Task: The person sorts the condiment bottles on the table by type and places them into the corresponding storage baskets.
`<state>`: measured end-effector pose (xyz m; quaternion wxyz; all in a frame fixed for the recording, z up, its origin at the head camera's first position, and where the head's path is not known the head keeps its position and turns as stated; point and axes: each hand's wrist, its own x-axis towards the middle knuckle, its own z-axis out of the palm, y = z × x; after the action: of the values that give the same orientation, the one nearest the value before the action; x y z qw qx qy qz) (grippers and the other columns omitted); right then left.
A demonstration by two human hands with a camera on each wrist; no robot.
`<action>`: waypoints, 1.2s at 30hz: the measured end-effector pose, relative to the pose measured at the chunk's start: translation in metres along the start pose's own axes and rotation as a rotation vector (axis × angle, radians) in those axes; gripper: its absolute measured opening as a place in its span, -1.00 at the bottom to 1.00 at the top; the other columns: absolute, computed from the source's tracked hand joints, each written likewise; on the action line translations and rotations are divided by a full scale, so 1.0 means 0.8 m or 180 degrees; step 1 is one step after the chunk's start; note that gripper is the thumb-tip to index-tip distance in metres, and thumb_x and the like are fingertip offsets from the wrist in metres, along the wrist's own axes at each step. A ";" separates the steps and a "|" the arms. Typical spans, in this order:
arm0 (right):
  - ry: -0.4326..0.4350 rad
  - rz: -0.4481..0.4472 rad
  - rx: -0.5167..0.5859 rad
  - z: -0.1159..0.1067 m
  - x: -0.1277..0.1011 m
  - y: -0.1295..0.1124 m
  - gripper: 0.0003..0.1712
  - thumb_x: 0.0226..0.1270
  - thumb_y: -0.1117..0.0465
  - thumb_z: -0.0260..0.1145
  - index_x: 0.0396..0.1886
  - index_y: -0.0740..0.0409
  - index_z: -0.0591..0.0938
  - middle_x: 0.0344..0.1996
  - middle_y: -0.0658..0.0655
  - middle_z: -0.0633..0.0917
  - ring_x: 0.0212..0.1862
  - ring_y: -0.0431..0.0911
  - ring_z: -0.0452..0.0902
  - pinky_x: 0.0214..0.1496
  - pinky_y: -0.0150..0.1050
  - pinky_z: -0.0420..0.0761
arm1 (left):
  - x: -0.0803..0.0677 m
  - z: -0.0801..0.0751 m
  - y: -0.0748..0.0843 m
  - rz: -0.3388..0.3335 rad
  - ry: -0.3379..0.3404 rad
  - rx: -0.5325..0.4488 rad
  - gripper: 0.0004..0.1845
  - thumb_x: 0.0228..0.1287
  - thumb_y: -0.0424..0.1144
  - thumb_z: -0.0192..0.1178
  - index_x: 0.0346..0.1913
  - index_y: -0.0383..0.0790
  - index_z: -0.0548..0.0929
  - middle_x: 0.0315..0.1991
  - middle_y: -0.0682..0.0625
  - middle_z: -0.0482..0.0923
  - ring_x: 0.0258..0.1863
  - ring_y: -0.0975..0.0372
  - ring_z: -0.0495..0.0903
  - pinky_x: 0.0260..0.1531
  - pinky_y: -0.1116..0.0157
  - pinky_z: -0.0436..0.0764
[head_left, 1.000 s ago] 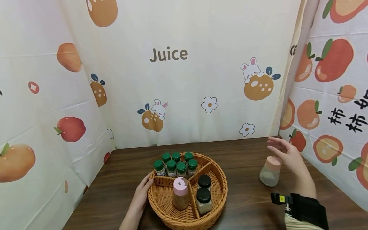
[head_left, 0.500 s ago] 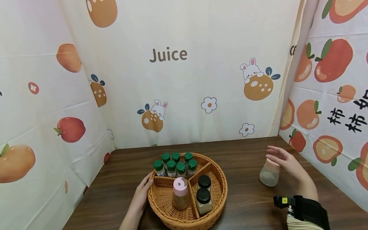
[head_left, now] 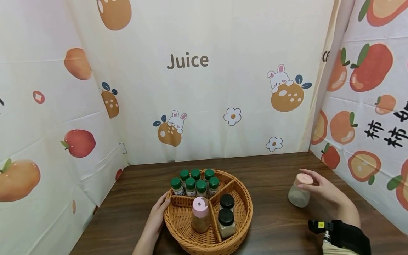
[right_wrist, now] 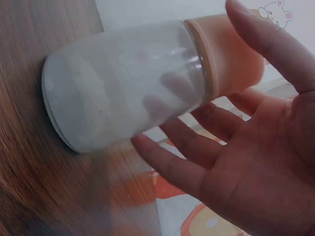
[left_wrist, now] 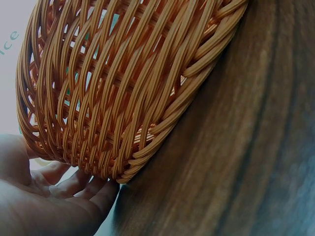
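A glass jar with a peach lid (head_left: 299, 193) stands on the dark wooden table (head_left: 274, 226), right of a round wicker basket (head_left: 247, 205). My right hand (head_left: 320, 187) wraps it, thumb against the lid and fingers behind the glass. The right wrist view shows the jar (right_wrist: 128, 88) with pale powder in it, my fingers (right_wrist: 182, 157) behind it and the thumb on the lid. My left hand (head_left: 158, 214) rests with straight fingers against the basket's left wall. In the left wrist view those fingers (left_wrist: 74, 184) lie at the foot of the basket (left_wrist: 113, 88).
The basket is split into three compartments. Several green-capped bottles (head_left: 195, 182) fill the far one. A pink-lidded jar (head_left: 200, 214) stands front left, two black-lidded jars (head_left: 226, 216) front right. Printed cloth walls (head_left: 191, 88) close in the table at the back and both sides.
My right hand has come down from above and behind the peach-lidded jar and closed round it. The left hand and the basket have not moved.
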<state>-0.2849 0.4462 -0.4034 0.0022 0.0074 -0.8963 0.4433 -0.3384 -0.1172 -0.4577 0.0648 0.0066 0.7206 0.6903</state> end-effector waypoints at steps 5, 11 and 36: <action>-0.0151 0.0015 0.0216 -0.002 -0.005 0.004 -0.10 0.44 0.12 0.26 0.50 0.43 0.00 0.31 0.51 0.32 -0.07 -0.55 0.40 -0.09 -0.44 0.58 | -0.001 0.000 0.000 0.0006 0.0008 -0.0004 -0.38 0.61 -0.06 -0.12 0.54 -0.33 0.14 0.54 -0.40 0.03 0.51 -0.23 0.13 0.43 -0.08 0.31; -0.0239 0.0104 0.0431 -0.003 -0.006 0.005 -0.18 0.44 0.17 0.26 0.38 0.53 0.03 0.21 0.46 0.36 -0.09 -0.47 0.45 -0.06 -0.32 0.65 | -0.001 0.000 0.000 0.0023 0.0021 0.0011 -0.38 0.61 -0.07 -0.12 0.54 -0.32 0.15 0.54 -0.39 0.05 0.51 -0.22 0.13 0.43 -0.08 0.31; -0.0006 0.0138 0.0220 0.006 0.003 -0.004 -0.28 0.47 0.09 0.26 0.33 0.49 0.19 0.18 0.43 0.45 -0.10 -0.41 0.50 -0.03 -0.25 0.71 | 0.001 -0.001 -0.002 0.0018 -0.0018 -0.0022 -0.39 0.61 -0.06 -0.13 0.55 -0.29 0.15 0.55 -0.37 0.03 0.51 -0.22 0.12 0.44 -0.11 0.29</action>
<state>-0.2871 0.4404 -0.4039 -0.0085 -0.0116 -0.8804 0.4740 -0.3393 -0.1179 -0.4592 0.0649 0.0103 0.7179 0.6930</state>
